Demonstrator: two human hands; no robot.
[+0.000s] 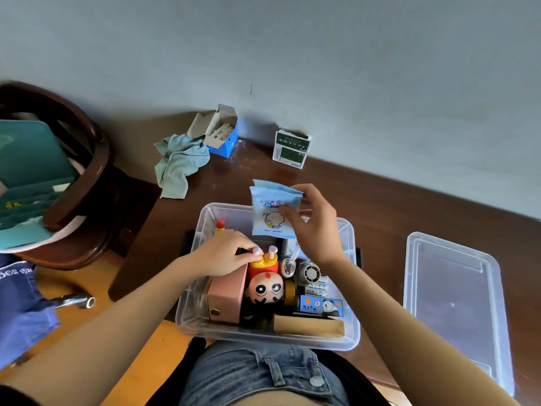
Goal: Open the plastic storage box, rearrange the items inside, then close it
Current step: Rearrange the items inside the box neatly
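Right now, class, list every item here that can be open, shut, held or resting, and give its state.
storage box: open, items inside
lid: off, lying flat on the table right of the box
blue packet: held above the box
right hand: pinching the packet
left hand: gripping the toy figure
blue carton: flaps open

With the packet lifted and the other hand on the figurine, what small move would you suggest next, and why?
Probably lower the blue packet, pinched in the right hand, into the box's free far end. The left hand holds the cartoon figurine by its legs, the near part is packed, and the lid lies off beside it.
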